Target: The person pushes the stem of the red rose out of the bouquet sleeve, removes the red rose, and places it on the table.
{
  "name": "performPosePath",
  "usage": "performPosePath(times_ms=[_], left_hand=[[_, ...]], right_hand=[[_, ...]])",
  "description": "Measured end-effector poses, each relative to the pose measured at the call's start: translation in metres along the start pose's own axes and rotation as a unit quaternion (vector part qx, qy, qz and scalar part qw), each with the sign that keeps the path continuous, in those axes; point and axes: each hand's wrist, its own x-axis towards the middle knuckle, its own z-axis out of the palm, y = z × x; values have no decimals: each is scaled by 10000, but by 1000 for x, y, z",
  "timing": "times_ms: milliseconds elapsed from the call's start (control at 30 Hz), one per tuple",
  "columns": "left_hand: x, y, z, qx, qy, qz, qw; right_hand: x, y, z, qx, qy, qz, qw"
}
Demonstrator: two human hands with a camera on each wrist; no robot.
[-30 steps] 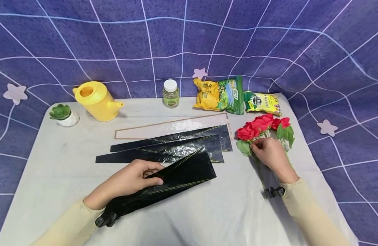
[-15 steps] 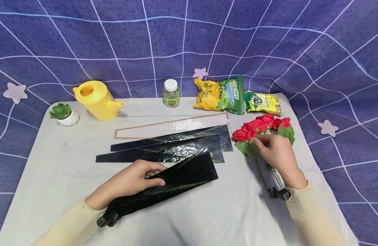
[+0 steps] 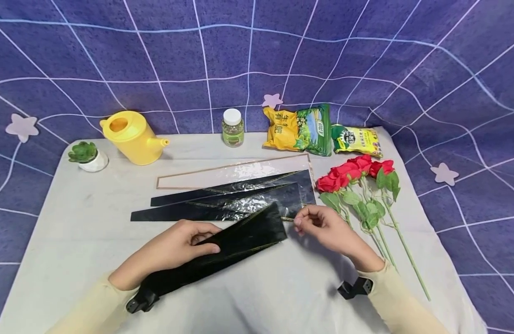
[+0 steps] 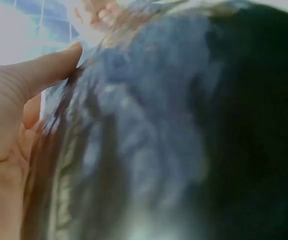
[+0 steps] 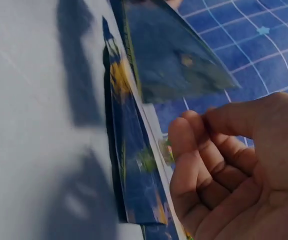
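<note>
My left hand (image 3: 179, 246) grips a black flower sleeve (image 3: 244, 239) with gold edging, thumb over its upper face and the other fingers behind the top edge. In the left wrist view the sleeve (image 4: 149, 120) fills most of the picture, beside the thumb. Just right of the sleeve's wide end hovers my right hand (image 3: 328, 232). Its fingers (image 5: 181, 135) curl loosely with nothing between them, apart from the sleeve in the right wrist view. Artificial red roses (image 3: 344, 174) with green leaves lie at the right, their long stems (image 3: 407, 255) pointing toward the front.
More black sleeves (image 3: 215, 206) and a clear one with a tan border (image 3: 236, 171) lie fanned behind. Along the back stand a potted succulent (image 3: 83, 153), yellow watering can (image 3: 135, 139), capped jar (image 3: 232, 129), yellow-green bag (image 3: 298, 130) and smaller packet (image 3: 357, 140).
My right hand has left the rose stems and moved left to near the sleeve's wide end. The leftmost roses shifted slightly left. My left hand keeps its grip on the sleeve.
</note>
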Motion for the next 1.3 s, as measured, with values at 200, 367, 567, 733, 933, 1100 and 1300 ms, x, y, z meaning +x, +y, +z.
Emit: performPosePath(times_ms=[200, 367, 567, 733, 933, 1100, 1300], left_hand=[[-8, -3, -3, -273, -35, -122, 9995], [-2, 4, 2, -190, -116, 84, 9997], [-4, 3, -3, -88, 108, 54, 9999], [-17, -12, -16, -82, 334, -90, 9994], [-47, -38, -38, -148, 542, -514, 9971], [-67, -50, -54, 15, 775, -866, 9932], [-73, -53, -63, 584, 1275, -1019, 9849]], right_hand=[[8, 10, 12, 384, -141, 14, 9992], [15, 24, 30, 268, -389, -117, 9988], [15, 22, 24, 452, 158, -88, 9988], [13, 14, 5, 425, 821, 333, 9952], [10, 29, -12, 418, 1449, 721, 9859], [7, 39, -13, 274, 1518, 791, 9849], [8, 44, -8, -395, 1551, 681, 9848]])
